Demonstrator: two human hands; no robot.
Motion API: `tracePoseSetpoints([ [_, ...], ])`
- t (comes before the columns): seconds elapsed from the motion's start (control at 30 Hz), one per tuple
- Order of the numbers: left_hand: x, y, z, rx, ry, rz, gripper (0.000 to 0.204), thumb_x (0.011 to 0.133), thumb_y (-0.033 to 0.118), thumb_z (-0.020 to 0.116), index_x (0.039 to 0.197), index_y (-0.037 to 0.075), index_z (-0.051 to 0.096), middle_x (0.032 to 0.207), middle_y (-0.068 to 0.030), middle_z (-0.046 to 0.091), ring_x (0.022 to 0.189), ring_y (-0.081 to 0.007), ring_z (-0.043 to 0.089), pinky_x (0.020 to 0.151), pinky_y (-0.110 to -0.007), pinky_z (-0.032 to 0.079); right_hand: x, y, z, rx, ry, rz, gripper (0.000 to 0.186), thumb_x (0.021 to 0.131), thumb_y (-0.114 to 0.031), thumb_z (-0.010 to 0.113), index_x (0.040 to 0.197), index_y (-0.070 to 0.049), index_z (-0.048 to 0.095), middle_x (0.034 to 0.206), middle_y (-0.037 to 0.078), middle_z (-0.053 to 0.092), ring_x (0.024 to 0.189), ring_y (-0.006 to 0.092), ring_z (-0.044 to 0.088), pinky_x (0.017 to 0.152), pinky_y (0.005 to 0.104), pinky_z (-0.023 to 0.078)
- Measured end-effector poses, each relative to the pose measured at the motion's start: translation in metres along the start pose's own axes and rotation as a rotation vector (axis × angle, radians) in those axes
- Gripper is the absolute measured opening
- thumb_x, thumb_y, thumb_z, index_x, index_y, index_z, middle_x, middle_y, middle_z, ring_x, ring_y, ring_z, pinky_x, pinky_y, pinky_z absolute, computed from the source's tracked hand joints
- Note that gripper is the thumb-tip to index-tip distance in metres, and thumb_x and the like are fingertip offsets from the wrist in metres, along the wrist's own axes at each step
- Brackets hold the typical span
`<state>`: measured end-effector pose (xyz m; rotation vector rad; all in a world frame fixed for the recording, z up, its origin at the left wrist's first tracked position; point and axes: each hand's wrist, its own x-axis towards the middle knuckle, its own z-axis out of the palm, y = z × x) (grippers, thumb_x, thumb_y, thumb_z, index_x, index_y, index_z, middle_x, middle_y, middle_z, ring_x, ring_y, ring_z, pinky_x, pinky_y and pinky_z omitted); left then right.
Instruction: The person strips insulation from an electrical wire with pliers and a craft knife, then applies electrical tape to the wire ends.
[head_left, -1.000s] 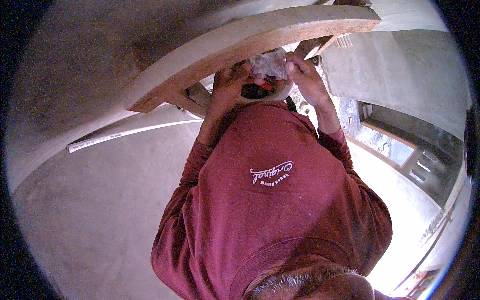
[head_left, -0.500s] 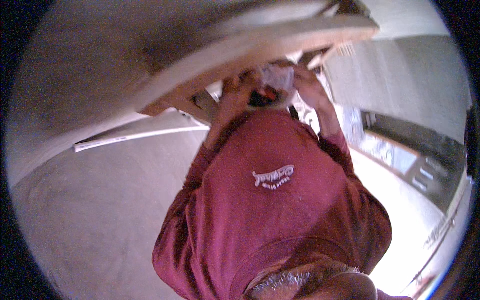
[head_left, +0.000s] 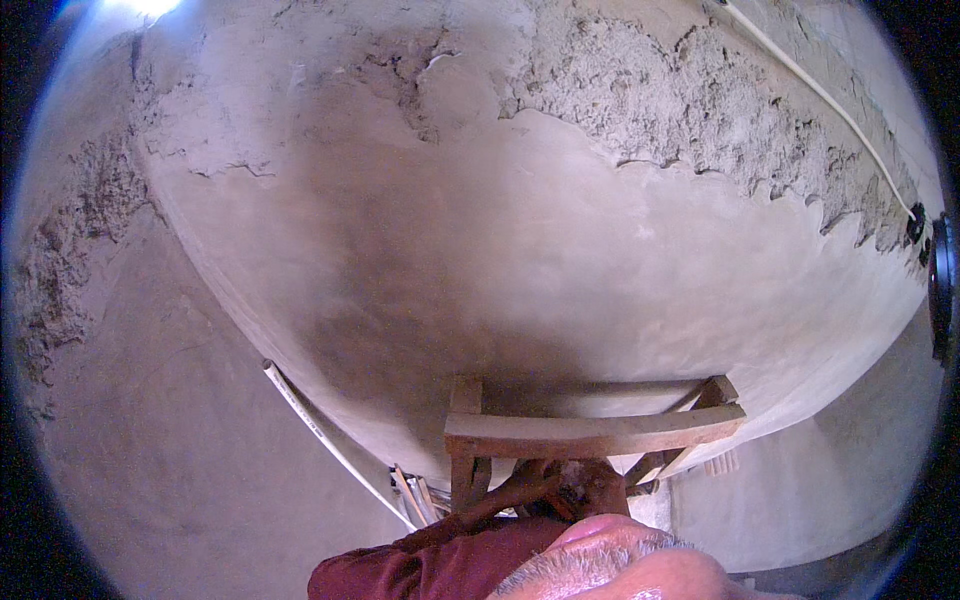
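Note:
Low in the picture, my left forearm runs up from a maroon sleeve [head_left: 440, 562] to my left hand [head_left: 538, 478], just below the front bar of a wooden frame [head_left: 590, 434]. Close beside it is my right hand [head_left: 603, 488], dim in the shadow of that bar. The two hands are near each other around a small dark patch that I cannot make out. Fingers on both hands are too dark and blurred to read.
A plastered wall [head_left: 560, 270] rises behind the wooden frame, with a rough unplastered band [head_left: 680, 110] higher up. A white pipe [head_left: 330, 437] leans at the left, near several thin wooden sticks [head_left: 412, 495]. A pale cable [head_left: 820, 95] runs along the upper right.
The view has tilted up sharply toward the wall, so the hands and frame sit lower. The clear plastic and dark red thing seen earlier at the hands no longer show plainly.

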<state>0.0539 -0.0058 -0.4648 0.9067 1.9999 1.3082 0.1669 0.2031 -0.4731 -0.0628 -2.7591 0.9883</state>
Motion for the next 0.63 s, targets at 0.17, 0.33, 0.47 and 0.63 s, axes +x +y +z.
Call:
tracePoseSetpoints([
  [0.17, -0.006, -0.033, 0.028, -0.303, 0.083, 0.059, 0.057, 0.093, 0.035, 0.068, 0.140, 0.005, 0.055, 0.136, -0.0185, 0.059, 0.126, -0.0307, 0.056, 0.110, -0.043, 0.043, 0.008, -0.039, -0.020, -0.043, -0.070, 0.004, 0.032, 0.094, -0.023, 0.064, 0.117, -0.001, 0.069, 0.118, 0.021, 0.069, 0.114, 0.0380, 0.062, 0.105, 0.0448, 0.045],
  [0.33, -0.016, -0.027, 0.040, -0.474, -0.117, -0.063, 0.045, 0.102, 0.032, 0.057, 0.138, 0.006, 0.058, 0.133, -0.0190, 0.062, 0.121, -0.0310, 0.060, 0.107, -0.042, 0.046, -0.007, -0.044, -0.015, -0.034, 0.013, 0.055, 0.026, 0.091, -0.020, 0.066, 0.108, -0.001, 0.071, 0.109, 0.019, 0.069, 0.103, 0.0376, 0.064, 0.098, 0.0451, 0.048],
  [0.47, -0.018, -0.007, 0.053, -0.749, -0.216, -0.164, 0.037, 0.108, 0.030, 0.049, 0.136, 0.007, 0.059, 0.131, -0.0195, 0.063, 0.117, -0.0312, 0.063, 0.105, -0.042, 0.049, -0.035, -0.055, -0.026, 0.003, 0.042, 0.049, 0.022, 0.089, -0.018, 0.068, 0.102, -0.001, 0.072, 0.103, 0.018, 0.068, 0.095, 0.0372, 0.065, 0.091, 0.0453, 0.051],
  [0.63, -0.040, -0.031, 0.053, -0.263, 0.095, 0.147, 0.038, 0.104, 0.029, 0.057, 0.134, 0.007, 0.060, 0.125, -0.0190, 0.065, 0.102, -0.0275, 0.069, 0.098, -0.044, 0.052, -0.014, -0.093, -0.025, -0.024, -0.224, 0.117, 0.023, 0.093, -0.019, 0.066, 0.104, 0.001, 0.067, 0.105, 0.019, 0.068, 0.096, 0.0354, 0.066, 0.087, 0.0442, 0.052],
])
